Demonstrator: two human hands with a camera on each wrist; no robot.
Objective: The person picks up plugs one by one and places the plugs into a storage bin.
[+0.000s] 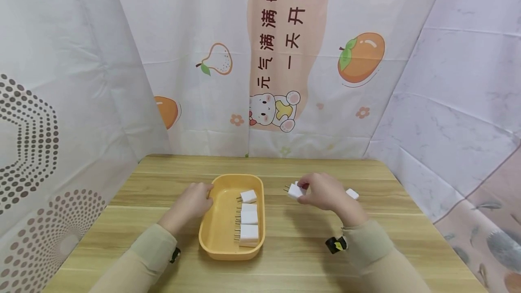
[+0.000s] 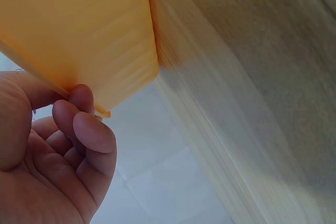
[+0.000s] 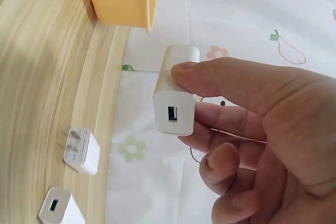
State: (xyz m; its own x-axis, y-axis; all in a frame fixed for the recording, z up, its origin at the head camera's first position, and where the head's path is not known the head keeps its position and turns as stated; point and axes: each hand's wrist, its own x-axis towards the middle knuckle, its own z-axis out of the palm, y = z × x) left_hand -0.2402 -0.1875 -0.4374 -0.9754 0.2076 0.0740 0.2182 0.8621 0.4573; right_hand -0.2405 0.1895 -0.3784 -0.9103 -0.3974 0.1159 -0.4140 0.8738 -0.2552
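Note:
My right hand (image 1: pixel 324 192) pinches a white USB wall charger (image 1: pixel 296 191) between thumb and fingers, above the table to the right of the tray. Its metal prongs point left toward the tray, and in the right wrist view the held charger's USB port (image 3: pixel 172 113) faces the camera. With thumb and fingers, my left hand (image 1: pixel 191 201) grips the left rim of a yellow plastic tray (image 1: pixel 232 178). Inside, along the tray's right side, lie several white chargers (image 1: pixel 248 232) with their prongs pointing left.
Two more white chargers, one with prongs showing (image 3: pixel 84 153) and one with its port showing (image 3: pixel 61 208), lie on the wooden table (image 1: pixel 293 261). A printed curtain (image 1: pixel 228 8) hangs behind the table's back edge, with patterned cloths on both sides.

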